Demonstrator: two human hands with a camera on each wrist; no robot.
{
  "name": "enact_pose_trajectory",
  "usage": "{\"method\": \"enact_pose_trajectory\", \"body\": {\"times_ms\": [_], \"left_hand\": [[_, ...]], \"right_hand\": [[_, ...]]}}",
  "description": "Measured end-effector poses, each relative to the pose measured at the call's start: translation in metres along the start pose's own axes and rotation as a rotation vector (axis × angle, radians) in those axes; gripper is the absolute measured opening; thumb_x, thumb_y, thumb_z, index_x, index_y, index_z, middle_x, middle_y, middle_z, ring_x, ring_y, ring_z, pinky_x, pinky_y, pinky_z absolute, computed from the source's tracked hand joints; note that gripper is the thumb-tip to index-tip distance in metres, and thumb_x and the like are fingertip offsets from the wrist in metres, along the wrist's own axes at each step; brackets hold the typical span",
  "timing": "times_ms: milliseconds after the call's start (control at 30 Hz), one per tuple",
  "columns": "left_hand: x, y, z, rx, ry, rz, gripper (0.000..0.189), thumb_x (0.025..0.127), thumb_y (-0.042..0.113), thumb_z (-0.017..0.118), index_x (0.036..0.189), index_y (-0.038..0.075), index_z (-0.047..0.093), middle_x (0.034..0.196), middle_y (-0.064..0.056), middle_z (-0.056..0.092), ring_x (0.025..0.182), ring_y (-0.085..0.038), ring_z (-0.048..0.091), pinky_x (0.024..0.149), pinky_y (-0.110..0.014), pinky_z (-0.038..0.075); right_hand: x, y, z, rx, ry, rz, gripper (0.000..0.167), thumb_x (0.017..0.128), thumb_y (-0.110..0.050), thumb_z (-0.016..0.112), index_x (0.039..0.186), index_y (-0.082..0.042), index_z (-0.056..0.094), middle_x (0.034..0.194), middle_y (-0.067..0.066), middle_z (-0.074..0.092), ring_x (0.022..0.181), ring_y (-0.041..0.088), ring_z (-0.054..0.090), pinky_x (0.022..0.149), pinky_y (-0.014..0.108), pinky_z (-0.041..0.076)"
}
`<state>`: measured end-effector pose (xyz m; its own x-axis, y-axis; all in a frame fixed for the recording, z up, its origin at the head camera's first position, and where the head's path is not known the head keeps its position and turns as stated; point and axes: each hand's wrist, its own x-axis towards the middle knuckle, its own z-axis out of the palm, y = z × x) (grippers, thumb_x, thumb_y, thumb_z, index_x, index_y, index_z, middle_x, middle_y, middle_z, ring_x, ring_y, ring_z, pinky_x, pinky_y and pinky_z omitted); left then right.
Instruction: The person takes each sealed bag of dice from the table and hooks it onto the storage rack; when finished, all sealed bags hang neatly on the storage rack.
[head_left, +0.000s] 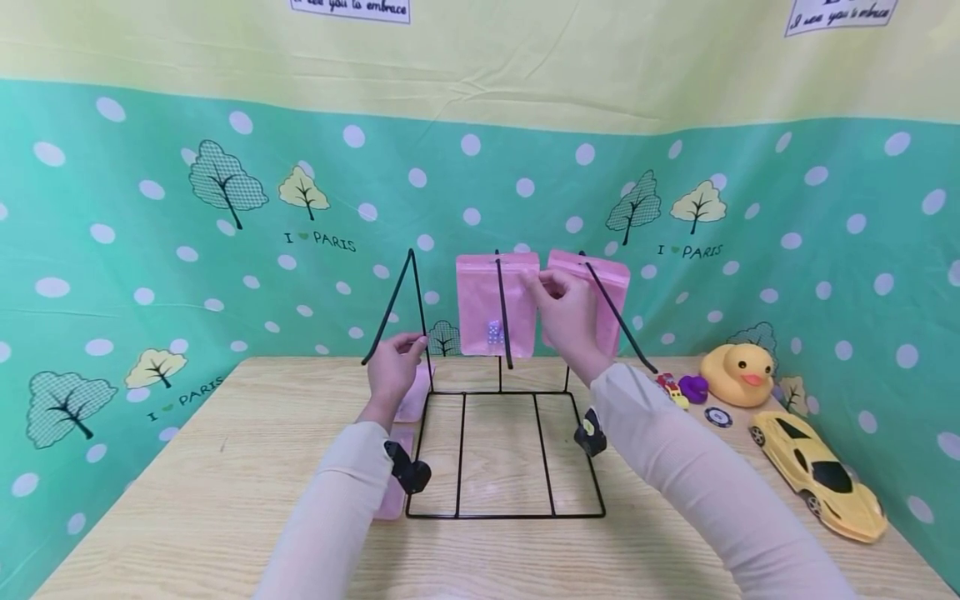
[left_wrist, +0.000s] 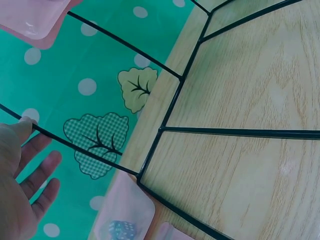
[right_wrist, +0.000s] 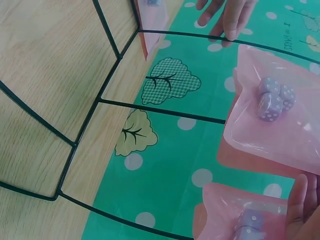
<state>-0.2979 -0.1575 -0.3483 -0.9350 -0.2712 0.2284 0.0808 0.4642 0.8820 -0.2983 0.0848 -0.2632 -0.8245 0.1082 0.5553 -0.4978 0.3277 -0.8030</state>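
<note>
A black wire rack [head_left: 506, 517] stands on the table, with three hooked arms at its top. My left hand [head_left: 393, 367] pinches its left upright between thumb and index finger, the other fingers [left_wrist: 44, 200] spread loosely. From the middle hook hangs a pink zip bag [head_left: 476, 300] with several pale purple dice [right_wrist: 270, 106] inside. My right hand [head_left: 567, 308] pinches that bag near its upper right edge. Another pink bag [head_left: 617, 304], also holding dice, hangs on the right hook, partly behind my right hand. Nothing hangs on the left hook [head_left: 387, 312].
More pink bags [head_left: 392, 504] lie on the table left of the rack, partly under my left forearm. To the right are a yellow rubber duck [head_left: 731, 375], a small purple duck [head_left: 693, 389], tiny toy cars [head_left: 672, 390], a round chip [head_left: 718, 417] and a yellow car [head_left: 821, 475]. Printed cloth hangs behind.
</note>
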Motion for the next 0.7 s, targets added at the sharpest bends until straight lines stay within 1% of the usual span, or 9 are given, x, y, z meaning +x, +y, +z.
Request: {"method": "enact_pose_trajectory", "body": {"times_ms": [267, 533, 700], "left_hand": [[0.0001, -0.0006, -0.0005, 0.009, 0.008, 0.002, 0.030, 0.104, 0.025, 0.062, 0.124, 0.005, 0.071, 0.120, -0.018, 0.072, 0.102, -0.034, 0.070, 0.091, -0.046, 0.054], [-0.0003, -0.0015, 0.0001, 0.001, 0.014, 0.004, 0.029, 0.104, 0.024, 0.063, 0.123, 0.005, 0.072, 0.119, -0.018, 0.072, 0.101, -0.033, 0.070, 0.090, -0.045, 0.055], [-0.0004, -0.0011, 0.0010, 0.009, 0.014, 0.005, 0.029, 0.104, 0.025, 0.063, 0.123, 0.005, 0.072, 0.119, -0.018, 0.072, 0.101, -0.033, 0.070, 0.090, -0.045, 0.055]], "right_hand": [[-0.0012, -0.0011, -0.0018, -0.027, -0.009, 0.016, 0.032, 0.098, -0.034, 0.070, 0.103, -0.003, 0.076, 0.086, 0.011, 0.071, 0.073, 0.016, 0.060, 0.064, 0.024, 0.050], [0.0009, -0.0036, -0.0018, -0.087, 0.016, 0.008, 0.032, 0.098, -0.036, 0.071, 0.099, -0.005, 0.078, 0.080, 0.009, 0.069, 0.068, 0.017, 0.056, 0.064, 0.028, 0.047], [-0.0015, -0.0033, -0.0026, -0.106, 0.001, 0.025, 0.034, 0.098, -0.039, 0.069, 0.100, -0.007, 0.077, 0.080, 0.007, 0.069, 0.067, 0.017, 0.057, 0.060, 0.027, 0.047]]}}
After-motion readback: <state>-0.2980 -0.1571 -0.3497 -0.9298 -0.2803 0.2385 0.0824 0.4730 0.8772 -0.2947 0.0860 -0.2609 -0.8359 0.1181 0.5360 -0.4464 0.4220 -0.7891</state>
